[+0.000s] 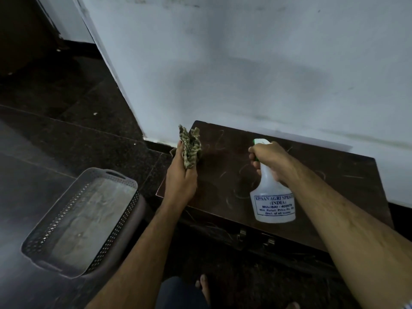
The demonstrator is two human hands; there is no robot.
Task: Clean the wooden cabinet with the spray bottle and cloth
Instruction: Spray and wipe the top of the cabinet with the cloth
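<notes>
Right hand (268,161): clenched round the neck of a white spray bottle (273,197), held above the scratched top of the dark wooden cabinet (334,186). Left hand (181,181): gripping a bunched striped cloth (190,146) over the cabinet's left edge. Perforated grey basket (124,221): on the dark floor (66,134), left of the cabinet.

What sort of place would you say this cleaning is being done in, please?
Probably a room in a home: a low wooden cabinet stands against a scuffed white wall on a dark polished floor, with a perforated plastic basket beside it.
</notes>
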